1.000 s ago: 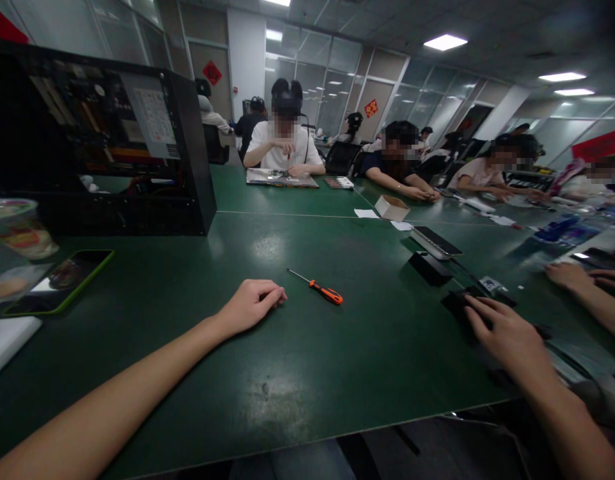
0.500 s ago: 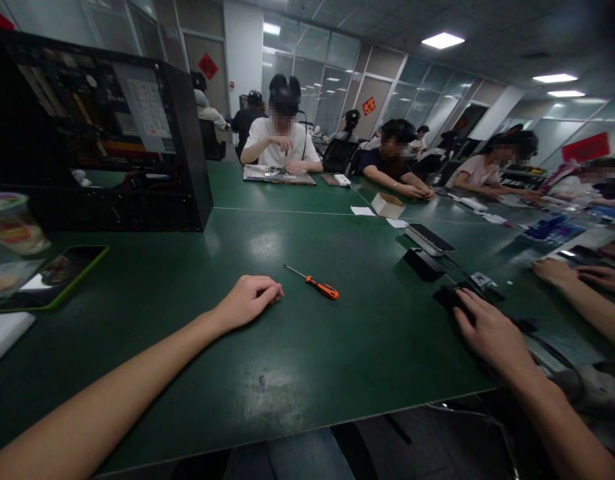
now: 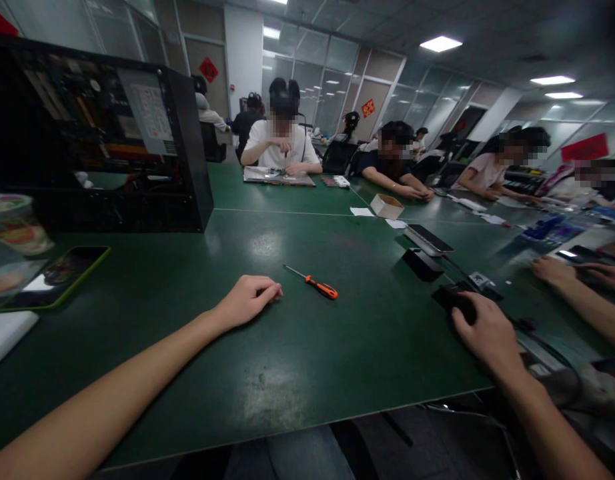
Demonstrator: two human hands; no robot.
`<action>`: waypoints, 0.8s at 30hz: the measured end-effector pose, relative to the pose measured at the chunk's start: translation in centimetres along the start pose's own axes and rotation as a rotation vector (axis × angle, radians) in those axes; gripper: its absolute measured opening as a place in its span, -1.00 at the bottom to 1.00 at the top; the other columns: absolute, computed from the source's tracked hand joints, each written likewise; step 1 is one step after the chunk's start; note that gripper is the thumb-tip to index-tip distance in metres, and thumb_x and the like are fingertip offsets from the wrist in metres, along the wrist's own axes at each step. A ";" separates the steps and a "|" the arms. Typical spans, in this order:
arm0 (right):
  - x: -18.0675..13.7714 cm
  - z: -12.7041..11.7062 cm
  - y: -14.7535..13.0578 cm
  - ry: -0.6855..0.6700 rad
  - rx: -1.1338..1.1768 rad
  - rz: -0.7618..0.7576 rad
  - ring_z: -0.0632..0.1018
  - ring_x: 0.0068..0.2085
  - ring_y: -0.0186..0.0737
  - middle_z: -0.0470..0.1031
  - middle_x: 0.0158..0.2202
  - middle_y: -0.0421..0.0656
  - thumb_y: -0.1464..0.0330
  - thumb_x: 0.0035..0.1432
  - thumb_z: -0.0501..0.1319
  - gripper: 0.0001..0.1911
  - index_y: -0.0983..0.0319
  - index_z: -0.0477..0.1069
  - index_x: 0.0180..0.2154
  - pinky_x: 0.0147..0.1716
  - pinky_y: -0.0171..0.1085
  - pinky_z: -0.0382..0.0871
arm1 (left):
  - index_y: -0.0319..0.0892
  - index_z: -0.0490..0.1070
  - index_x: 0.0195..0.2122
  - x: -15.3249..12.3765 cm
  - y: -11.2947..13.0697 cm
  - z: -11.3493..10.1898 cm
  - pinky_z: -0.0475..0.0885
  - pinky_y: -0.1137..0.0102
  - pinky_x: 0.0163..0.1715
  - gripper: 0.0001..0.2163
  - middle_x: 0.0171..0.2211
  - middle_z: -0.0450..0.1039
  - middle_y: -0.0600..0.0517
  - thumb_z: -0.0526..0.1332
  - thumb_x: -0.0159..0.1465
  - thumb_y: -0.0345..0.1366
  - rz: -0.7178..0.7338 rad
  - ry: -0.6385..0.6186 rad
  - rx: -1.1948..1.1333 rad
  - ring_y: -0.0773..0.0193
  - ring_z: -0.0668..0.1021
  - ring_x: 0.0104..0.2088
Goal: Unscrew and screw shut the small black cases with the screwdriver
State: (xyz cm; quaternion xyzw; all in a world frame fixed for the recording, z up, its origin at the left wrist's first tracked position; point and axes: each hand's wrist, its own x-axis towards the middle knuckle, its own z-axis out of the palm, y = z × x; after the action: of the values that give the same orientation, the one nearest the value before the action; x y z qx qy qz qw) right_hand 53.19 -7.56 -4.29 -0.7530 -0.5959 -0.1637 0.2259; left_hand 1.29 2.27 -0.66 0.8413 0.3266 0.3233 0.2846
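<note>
My left hand rests on the green table, its fingers loosely curled in and the thumb along them, with nothing visible in it. Just to its right lies a screwdriver with an orange and black handle, shaft pointing to the far left. At the right, my right hand is curled over a dark rounded object that shows between thumb and fingers; its kind is unclear. A flat black piece lies by the fingertips. Beyond it are a black block and a white-sided device with a dark top.
An open computer case stands at the left. Near it are a phone in a green case and a plastic cup. A small open box sits further back. Another person's hand rests at the right; several people sit beyond.
My right hand has shifted slightly and its fingers have drawn in round the dark object. My left hand and the screwdriver stay where they were.
</note>
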 end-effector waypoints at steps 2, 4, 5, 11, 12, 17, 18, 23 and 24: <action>-0.4 -0.2 -0.1 0.078 -0.008 0.081 0.47 0.14 0.25 0.47 0.04 0.25 0.08 0.22 0.06 -0.47 0.33 0.36 0.05 0.14 0.04 0.35 | -0.20 0.57 -0.36 0.0 0.0 0.0 0.40 0.44 -0.34 -0.67 -0.45 0.55 0.03 0.09 0.45 -0.23 0.004 0.000 0.001 0.29 0.57 -0.43; -0.8 -0.5 -0.2 0.119 0.016 0.198 0.48 0.12 0.30 0.48 0.03 0.26 -0.02 0.19 0.10 -0.37 0.33 0.35 0.07 0.10 0.06 0.36 | -0.19 0.57 -0.36 0.0 -0.1 0.0 0.40 0.44 -0.34 -0.68 -0.45 0.55 0.04 0.09 0.44 -0.23 0.008 -0.001 0.003 0.29 0.57 -0.43; -0.8 -0.6 -0.2 0.105 0.036 0.268 0.49 0.11 0.32 0.49 0.03 0.26 -0.07 0.16 0.12 -0.32 0.32 0.35 0.08 0.09 0.06 0.37 | -0.19 0.57 -0.36 0.0 -0.1 0.0 0.40 0.44 -0.34 -0.68 -0.45 0.55 0.04 0.09 0.44 -0.24 0.009 -0.002 0.002 0.28 0.57 -0.42; -1.1 -1.5 -0.4 -0.021 0.094 0.623 0.52 0.10 0.47 0.43 0.12 0.38 -0.21 -0.02 0.23 -0.05 0.37 0.28 0.17 0.03 0.12 0.42 | -0.18 0.58 -0.35 -0.1 -0.1 0.0 0.41 0.43 -0.32 -0.69 -0.43 0.56 0.03 0.09 0.44 -0.25 0.010 -0.007 -0.005 0.28 0.59 -0.41; -1.3 -1.7 -0.5 -0.007 0.102 0.646 0.52 0.09 0.49 0.43 0.12 0.41 -0.21 -0.04 0.24 -0.03 0.38 0.29 0.16 0.01 0.13 0.43 | -0.18 0.58 -0.35 -0.1 -0.1 0.0 0.41 0.43 -0.31 -0.69 -0.43 0.56 0.03 0.10 0.44 -0.25 0.009 -0.008 -0.007 0.27 0.59 -0.40; -2.7 -2.5 -0.9 0.066 0.195 0.705 0.57 0.02 0.43 0.54 -0.03 0.33 -0.17 -0.08 0.27 -0.19 0.31 0.37 0.01 -0.01 0.10 0.46 | -0.19 0.58 -0.34 -0.1 -0.1 -0.1 0.41 0.43 -0.32 -0.68 -0.43 0.56 0.03 0.09 0.45 -0.25 0.007 -0.017 -0.006 0.28 0.59 -0.41; -2.8 -2.5 -0.9 0.086 0.205 0.714 0.59 0.00 0.39 0.57 -0.08 0.29 -0.15 -0.09 0.28 -0.24 0.28 0.38 -0.03 -0.01 0.09 0.46 | -0.20 0.58 -0.34 0.0 -0.1 -0.1 0.41 0.43 -0.32 -0.68 -0.43 0.56 0.03 0.09 0.45 -0.25 0.010 -0.020 -0.001 0.28 0.59 -0.41; -3.0 -1.8 -0.5 0.186 0.237 0.711 0.61 -0.04 0.33 0.60 -0.16 0.14 -0.08 -0.24 0.31 -0.35 0.21 0.42 -0.17 0.01 0.10 0.46 | -0.21 0.58 -0.33 0.1 0.1 -0.2 0.41 0.44 -0.31 -0.68 -0.42 0.56 0.03 0.08 0.45 -0.26 -0.004 -0.033 0.015 0.29 0.59 -0.40; -3.0 -1.7 -0.5 0.194 0.246 0.689 0.61 -0.05 0.31 0.60 -0.16 0.12 -0.07 -0.24 0.30 -0.36 0.21 0.43 -0.17 0.01 0.10 0.46 | -0.21 0.58 -0.33 0.1 0.1 -0.2 0.41 0.44 -0.31 -0.68 -0.42 0.56 0.03 0.08 0.45 -0.26 -0.009 -0.036 0.013 0.29 0.59 -0.40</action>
State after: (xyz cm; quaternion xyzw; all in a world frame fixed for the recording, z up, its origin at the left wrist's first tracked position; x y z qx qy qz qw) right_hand 52.05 -10.88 -4.38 -0.8575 -0.2988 -0.0759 0.4118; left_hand 1.20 2.30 -0.44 0.8474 0.3274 0.3047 0.2861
